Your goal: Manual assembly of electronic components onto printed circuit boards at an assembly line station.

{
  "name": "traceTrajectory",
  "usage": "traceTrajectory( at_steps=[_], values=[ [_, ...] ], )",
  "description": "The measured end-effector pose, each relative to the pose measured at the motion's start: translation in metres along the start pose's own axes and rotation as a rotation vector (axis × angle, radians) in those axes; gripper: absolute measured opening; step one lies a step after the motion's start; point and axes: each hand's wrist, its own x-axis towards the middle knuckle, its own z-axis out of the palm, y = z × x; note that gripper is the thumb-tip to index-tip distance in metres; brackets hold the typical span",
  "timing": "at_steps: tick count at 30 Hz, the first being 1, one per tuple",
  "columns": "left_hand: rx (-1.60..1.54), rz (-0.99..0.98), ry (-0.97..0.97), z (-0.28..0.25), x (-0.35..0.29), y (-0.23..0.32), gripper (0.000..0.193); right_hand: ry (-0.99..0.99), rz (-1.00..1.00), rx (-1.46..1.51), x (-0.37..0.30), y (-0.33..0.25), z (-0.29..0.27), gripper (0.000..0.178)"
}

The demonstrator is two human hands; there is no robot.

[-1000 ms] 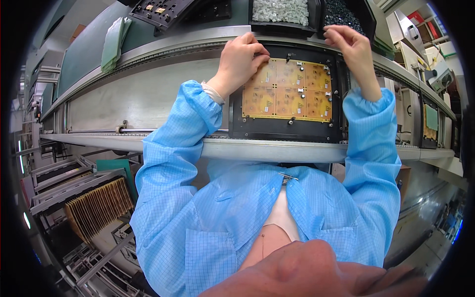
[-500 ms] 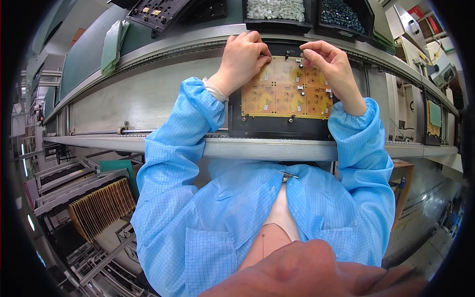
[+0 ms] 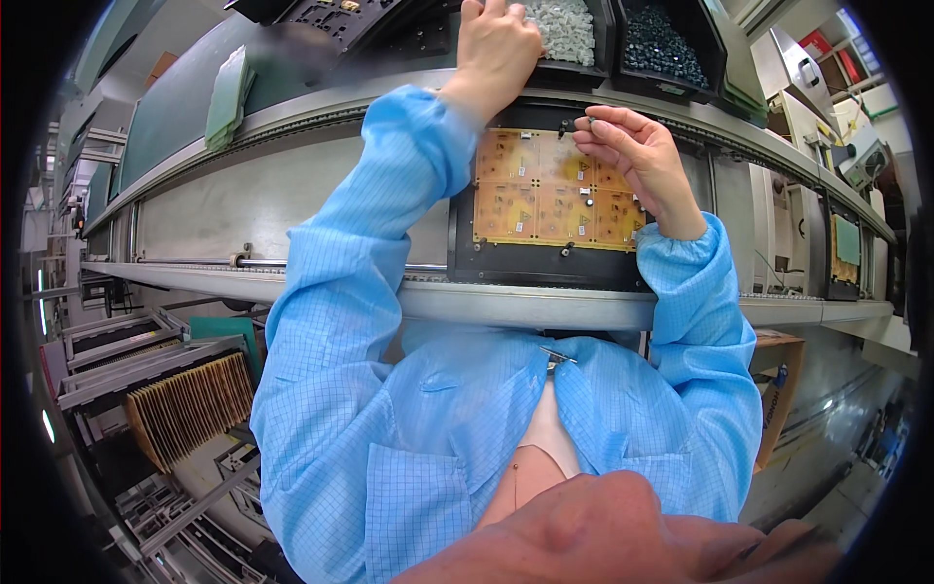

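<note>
My left hand (image 3: 494, 54) reaches over the left side of a black bin of small white connector-like parts (image 3: 566, 31). Its fingertips are hidden at the top edge, so what they touch does not show. Above the far right of an orange circuit board panel (image 3: 508, 200), my right hand (image 3: 637, 156) is closed, thumb and index finger pinching a small dark component (image 3: 591, 120). The panel lies in a black carrier frame (image 3: 545, 263) and bears a few small white and black parts.
Right of the white parts stands a black bin of dark blue parts (image 3: 666, 44). Conveyor rails run behind and in front, the near one a metal rail (image 3: 525, 304). Green sheets (image 3: 230, 97) and a black tray (image 3: 336, 29) lie far left. A rack of boards (image 3: 190, 409) stands lower left.
My left hand has left the panel and moved up to the white parts bin. My right hand has shifted slightly left and down, still pinching, and a white part now shows at the panel's far left.
</note>
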Motion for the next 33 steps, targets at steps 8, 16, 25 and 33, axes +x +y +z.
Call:
traceTrajectory(
  at_steps=[8, 16, 25, 33],
  values=[
    [-0.014, -0.067, -0.328, 0.024, 0.020, -0.002, 0.016, -0.030, 0.068, 0.116, 0.001, 0.006, -0.006, 0.029],
    [-0.185, -0.099, -0.332, 0.007, 0.020, -0.010, 0.009, 0.000, 0.054, -0.322, -0.002, 0.010, 0.020, 0.022],
    [-0.570, -0.136, 0.121, -0.008, -0.023, -0.044, 0.008, 0.112, -0.427, -1.268, 0.013, 0.033, 0.061, 0.014],
    [-0.898, -0.322, 0.112, -0.046, -0.079, -0.066, 0.009, 0.178, -0.442, -1.343, 0.022, 0.054, 0.074, 0.014]
  ],
)
